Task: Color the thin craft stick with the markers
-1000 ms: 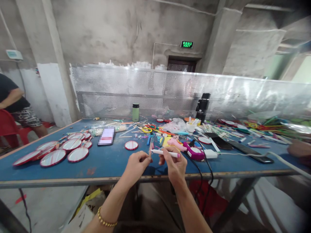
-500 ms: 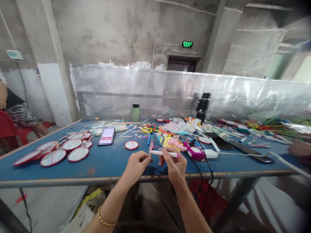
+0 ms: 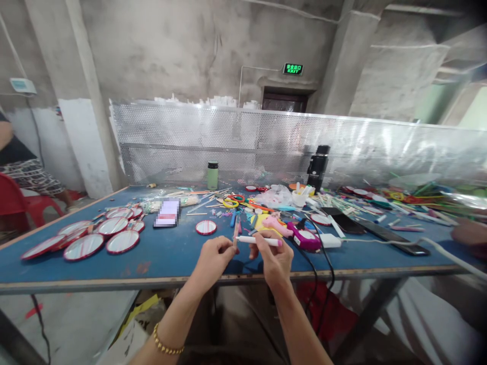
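Note:
My left hand (image 3: 212,260) is closed in a pinch on a thin stick (image 3: 236,230) that stands nearly upright above the near edge of the blue table (image 3: 160,253). My right hand (image 3: 274,258) is closed round a white pen with a pink end (image 3: 258,241), held level with its tip touching the stick. Just beyond the hands lie a pink and purple glue gun (image 3: 302,238) and a small round red-rimmed mirror (image 3: 206,227).
Several round red-rimmed mirrors (image 3: 85,235) lie at the table's left, by a phone (image 3: 167,212). Sticks, scissors and scraps clutter the middle and right. A green bottle (image 3: 212,175) and black flask (image 3: 317,166) stand at the mesh screen. A person (image 3: 19,162) sits far left.
My hands have barely moved; the pen and stick stay together. The person at the far left has shifted on the red chair.

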`<state>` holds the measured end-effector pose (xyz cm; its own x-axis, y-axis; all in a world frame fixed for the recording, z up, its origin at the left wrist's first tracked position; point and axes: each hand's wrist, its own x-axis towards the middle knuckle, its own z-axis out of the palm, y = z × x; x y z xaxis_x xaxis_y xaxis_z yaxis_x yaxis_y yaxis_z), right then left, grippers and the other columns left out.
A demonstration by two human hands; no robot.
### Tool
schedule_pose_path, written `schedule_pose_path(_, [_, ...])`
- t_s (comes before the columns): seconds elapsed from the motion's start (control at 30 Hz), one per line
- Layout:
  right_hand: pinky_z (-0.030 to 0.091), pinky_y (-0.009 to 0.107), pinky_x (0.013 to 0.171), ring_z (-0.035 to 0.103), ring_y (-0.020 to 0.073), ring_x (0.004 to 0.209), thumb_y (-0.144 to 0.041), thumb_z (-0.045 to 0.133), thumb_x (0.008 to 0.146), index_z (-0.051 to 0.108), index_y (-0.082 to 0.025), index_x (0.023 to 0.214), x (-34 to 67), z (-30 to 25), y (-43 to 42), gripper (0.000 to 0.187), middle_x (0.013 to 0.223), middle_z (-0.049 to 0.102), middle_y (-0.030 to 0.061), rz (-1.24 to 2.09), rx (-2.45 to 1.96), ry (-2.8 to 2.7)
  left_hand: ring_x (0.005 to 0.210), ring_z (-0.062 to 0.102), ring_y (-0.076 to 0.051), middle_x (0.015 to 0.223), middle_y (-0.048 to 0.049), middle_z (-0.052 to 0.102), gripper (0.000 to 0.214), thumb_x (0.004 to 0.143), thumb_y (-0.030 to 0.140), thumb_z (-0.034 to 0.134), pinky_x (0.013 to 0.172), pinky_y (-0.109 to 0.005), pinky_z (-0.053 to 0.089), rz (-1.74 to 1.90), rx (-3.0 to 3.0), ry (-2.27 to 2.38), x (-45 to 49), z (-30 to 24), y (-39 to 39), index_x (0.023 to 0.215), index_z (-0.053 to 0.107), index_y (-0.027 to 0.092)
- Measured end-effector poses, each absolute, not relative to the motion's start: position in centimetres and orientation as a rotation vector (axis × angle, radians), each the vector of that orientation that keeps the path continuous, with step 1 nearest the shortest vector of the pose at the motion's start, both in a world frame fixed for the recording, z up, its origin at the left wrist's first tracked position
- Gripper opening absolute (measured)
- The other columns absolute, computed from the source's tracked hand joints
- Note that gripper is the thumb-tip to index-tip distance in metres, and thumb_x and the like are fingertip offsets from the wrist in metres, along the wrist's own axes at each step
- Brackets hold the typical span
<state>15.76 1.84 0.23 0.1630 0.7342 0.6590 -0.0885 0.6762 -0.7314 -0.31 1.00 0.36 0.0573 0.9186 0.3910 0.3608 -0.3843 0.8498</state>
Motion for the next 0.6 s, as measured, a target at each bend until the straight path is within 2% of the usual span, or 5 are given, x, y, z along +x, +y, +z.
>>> schedule_pose_path(0.6, [0.049, 0.024, 0.043, 0.059, 0.0117, 0.043, -0.041, 0.071, 0.088, 0.068, -0.018, 0.079, 15.83, 0.18, 1.82, 0.025, 0.061, 0.066, -0.0011, 0.648, -0.638, -1.293, 0.063, 0.048, -0.015, 0.061, 0.0002, 0.058, 0.027, 0.077, 0.035, 0.057, 0.061, -0.027, 0.035, 1.326, 1.787, 1.275, -0.29, 0.55, 1.0, 0.069, 0.075, 0.015])
